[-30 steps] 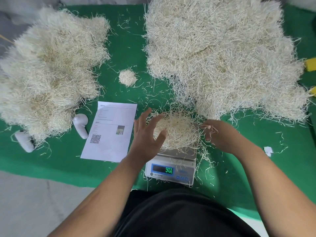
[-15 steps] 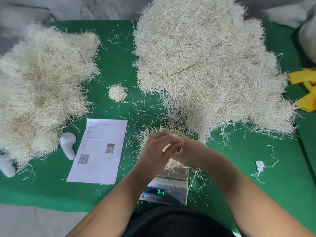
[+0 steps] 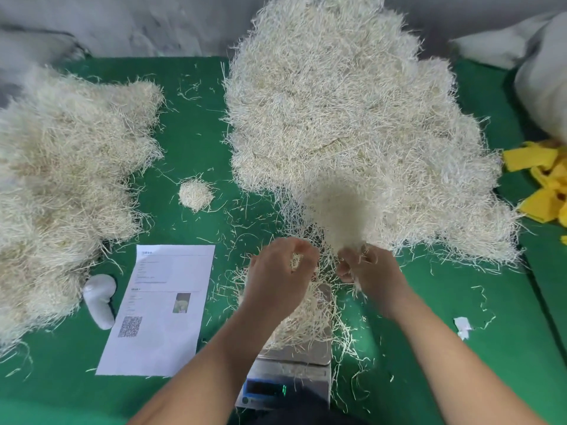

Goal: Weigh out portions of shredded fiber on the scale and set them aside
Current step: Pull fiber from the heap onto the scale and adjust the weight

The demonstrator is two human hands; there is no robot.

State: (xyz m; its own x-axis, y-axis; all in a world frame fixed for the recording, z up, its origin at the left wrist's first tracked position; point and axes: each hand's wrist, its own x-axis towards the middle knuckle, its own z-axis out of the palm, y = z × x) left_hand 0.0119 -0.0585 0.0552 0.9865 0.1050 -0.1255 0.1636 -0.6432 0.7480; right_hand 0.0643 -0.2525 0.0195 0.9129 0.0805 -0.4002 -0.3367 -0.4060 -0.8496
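Fiber under both hands

You're looking at a desk covered in green felt, a grey mottled wall behind it, a pale sack slumped at its far right, under soft, even light.

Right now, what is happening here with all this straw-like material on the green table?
A person is portioning shredded fiber. A loose portion lies on the scale. The left hand pinches a few strands above it, and the right hand grips a blurred tuft at the edge of the big pile. Another pile lies on the left, a printed sheet beside the scale. The display is unreadable.
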